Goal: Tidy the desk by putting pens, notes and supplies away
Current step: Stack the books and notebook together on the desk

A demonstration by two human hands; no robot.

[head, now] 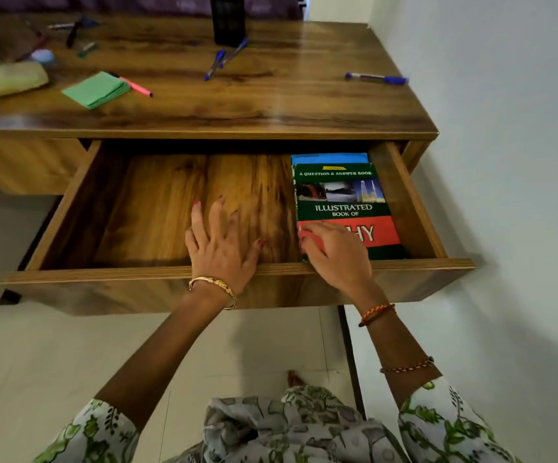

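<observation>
A person leaned over an open drawer (157, 208), left hand (222, 248) spread flat with fingers apart, right hand (334, 253) loosely curled on a book (341, 195), while pens (219, 63) and green notes (95, 90) lay on the desk (271, 95), risking a jam if the drawer closed on fingers.

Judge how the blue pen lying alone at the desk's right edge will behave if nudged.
The blue pen looks round and slim, so it likely rolls. It lies near the desk edge and could drop off. Probably light and stiff.

book title (364, 232) — hand-covered (336, 253)
</observation>
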